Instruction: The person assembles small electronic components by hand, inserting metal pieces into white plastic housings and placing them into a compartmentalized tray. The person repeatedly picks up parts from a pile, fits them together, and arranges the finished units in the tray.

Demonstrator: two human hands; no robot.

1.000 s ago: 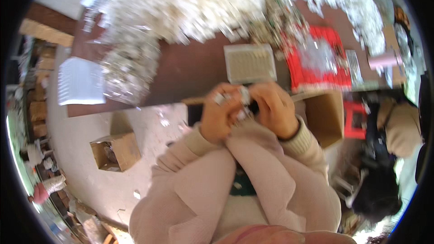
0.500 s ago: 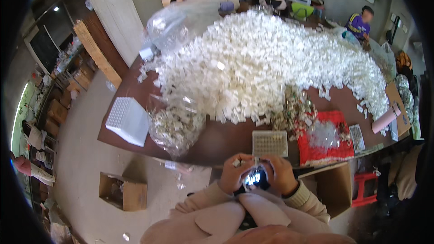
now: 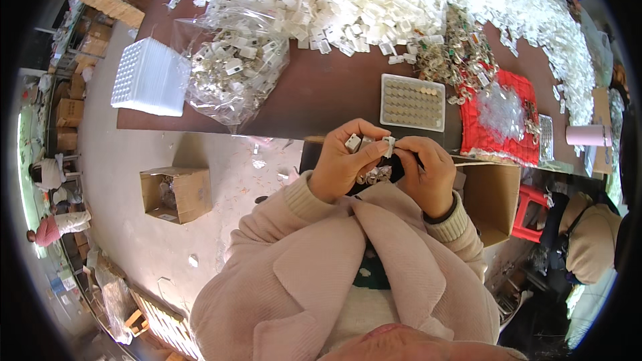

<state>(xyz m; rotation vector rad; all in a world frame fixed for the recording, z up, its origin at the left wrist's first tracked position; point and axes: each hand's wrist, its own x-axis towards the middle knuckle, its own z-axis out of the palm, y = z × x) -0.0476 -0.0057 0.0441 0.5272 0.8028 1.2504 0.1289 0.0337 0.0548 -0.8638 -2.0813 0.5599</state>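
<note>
Close to my body, just off the table's front edge, my left hand (image 3: 344, 160) pinches a small white plastic piece (image 3: 388, 146) with dark marks on its face. My right hand (image 3: 428, 172) meets it there, thumb and fingertips closed on the same piece. A second white plastic piece (image 3: 353, 142) is tucked in the curled fingers of my left hand. Right behind my hands lies a shallow tray (image 3: 412, 124) with rows of round pockets; a few at its far right look lighter. Below my hands, shiny silvery items (image 3: 376, 174) partly show.
A large heap of white plastic pieces (image 3: 321, 0) covers the table's (image 3: 328, 87) far part. At left stand a clear bag of parts (image 3: 234, 67) and stacked white trays (image 3: 148, 79). Tangled small parts (image 3: 455, 53) and a red cloth (image 3: 483, 135) lie at right; cardboard boxes (image 3: 190, 194) stand below.
The view has tilted down, so the table sits higher in it. The bright glow between my hands is gone, and the white piece shows at my fingertips.
</note>
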